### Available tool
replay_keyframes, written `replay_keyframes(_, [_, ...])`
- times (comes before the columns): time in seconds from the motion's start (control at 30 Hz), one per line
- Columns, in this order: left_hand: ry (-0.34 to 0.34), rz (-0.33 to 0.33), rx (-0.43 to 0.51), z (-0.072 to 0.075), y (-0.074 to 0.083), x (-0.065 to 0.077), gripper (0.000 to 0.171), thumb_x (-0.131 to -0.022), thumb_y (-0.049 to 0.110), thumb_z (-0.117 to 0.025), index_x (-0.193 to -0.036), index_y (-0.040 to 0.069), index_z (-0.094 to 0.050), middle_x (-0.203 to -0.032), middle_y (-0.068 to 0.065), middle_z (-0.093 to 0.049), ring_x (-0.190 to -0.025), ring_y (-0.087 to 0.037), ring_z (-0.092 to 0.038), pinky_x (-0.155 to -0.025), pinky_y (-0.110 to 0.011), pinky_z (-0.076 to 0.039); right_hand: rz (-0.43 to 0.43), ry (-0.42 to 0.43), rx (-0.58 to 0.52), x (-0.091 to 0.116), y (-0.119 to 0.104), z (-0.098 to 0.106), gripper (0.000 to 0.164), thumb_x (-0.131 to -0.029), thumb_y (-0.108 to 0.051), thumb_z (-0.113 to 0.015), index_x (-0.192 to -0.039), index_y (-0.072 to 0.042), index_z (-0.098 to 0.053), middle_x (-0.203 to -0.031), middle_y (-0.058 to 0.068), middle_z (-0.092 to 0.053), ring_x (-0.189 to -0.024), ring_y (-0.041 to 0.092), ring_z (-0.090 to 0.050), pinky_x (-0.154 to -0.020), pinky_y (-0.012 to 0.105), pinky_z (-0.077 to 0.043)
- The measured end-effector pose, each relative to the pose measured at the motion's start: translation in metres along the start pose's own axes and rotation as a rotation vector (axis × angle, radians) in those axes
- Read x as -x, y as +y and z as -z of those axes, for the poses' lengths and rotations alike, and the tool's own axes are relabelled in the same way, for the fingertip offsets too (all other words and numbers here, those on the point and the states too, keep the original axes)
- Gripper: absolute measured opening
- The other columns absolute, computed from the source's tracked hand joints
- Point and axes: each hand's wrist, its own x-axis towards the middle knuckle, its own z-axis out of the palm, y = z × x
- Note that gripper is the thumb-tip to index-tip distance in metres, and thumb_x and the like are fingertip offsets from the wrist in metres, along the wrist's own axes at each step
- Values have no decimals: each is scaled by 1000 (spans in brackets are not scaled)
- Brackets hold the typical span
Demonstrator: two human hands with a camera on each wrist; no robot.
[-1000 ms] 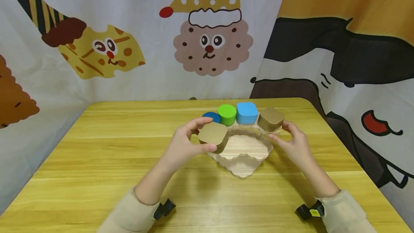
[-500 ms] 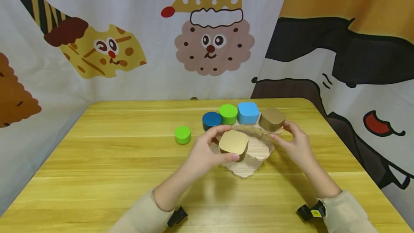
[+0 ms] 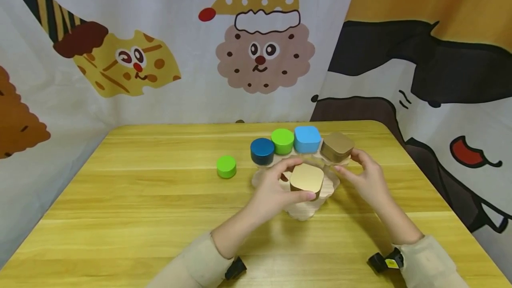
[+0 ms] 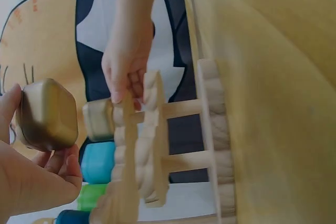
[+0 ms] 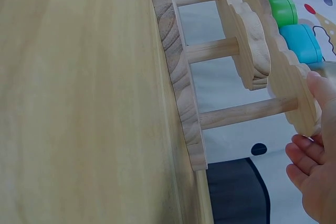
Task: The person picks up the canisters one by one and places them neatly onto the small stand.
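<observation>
Gold block point(image 3: 306, 178), one of two, hangs in the air above the lower boards of the wooden stand point(image 3: 304, 210); the left hand point(image 3: 276, 190) pinches it between thumb and fingers. The right hand point(image 3: 368, 177) pinches the end of the stand's top board. Six blocks show in all — two gold, two green, one dark blue, one light blue. Just beyond the right hand's fingertips sits the second gold block point(image 3: 337, 147); leftward from it along that board come the light blue block point(image 3: 307, 139), one green block point(image 3: 282, 141) and the dark blue block point(image 3: 262, 151). The other green block point(image 3: 226, 166) stands on the table point(image 3: 120, 199), left of the left hand. Green and dark blue are round; gold and light blue have rounded corners. Gold looks metallic — the stand is pale, grained wood, with three scalloped boards and round rods point(image 5: 249, 113).
</observation>
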Motion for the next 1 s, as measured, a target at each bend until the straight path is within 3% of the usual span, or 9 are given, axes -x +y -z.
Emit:
replay_keyframes(0.23, [19, -13, -34, -11, -10, -6, 69, -69, 23, -88, -129, 9, -58, -115, 9, -60, -102, -7, -52, -83, -33, -44, 9, 7, 8, 0, 1, 0, 53, -82, -19, -78, -123, 6, -54, -123, 25, -56, -115, 44, -49, -93, 61, -37])
replay_keyframes(0.47, [35, 22, -75, -17, -15, -15, 70, -70, 27, -87, -130, 7, -58, -115, 6, -61, -101, -7, -53, -84, -36, -47, 20, 14, 3, -1, 0, 0, 52, -81, -17, -78, -121, 7, -55, -121, 26, -56, -114, 44, -50, -93, 60, -37])
replay_keyframes(0.6, [25, 36, -87, -20, -18, -18, 71, -71, 29, -86, -131, 7, -57, -117, 5, -61, -102, -8, -53, -83, -30, -46, 23, 8, -4, 0, -1, 0, 52, -82, -17, -78, -122, 7, -55, -122, 26, -56, -115, 45, -49, -93, 61, -36])
replay_keyframes(1.0, [22, 146, -2, -30, -27, -21, 73, -72, 28, -86, -135, 11, -54, -132, 6, -54, -101, -9, -55, -81, -26, -48, 4, 3, 0, 0, -3, 1, 54, -84, -24, -76, -124, 6, -55, -126, 25, -55, -119, 45, -46, -95, 61, -34])
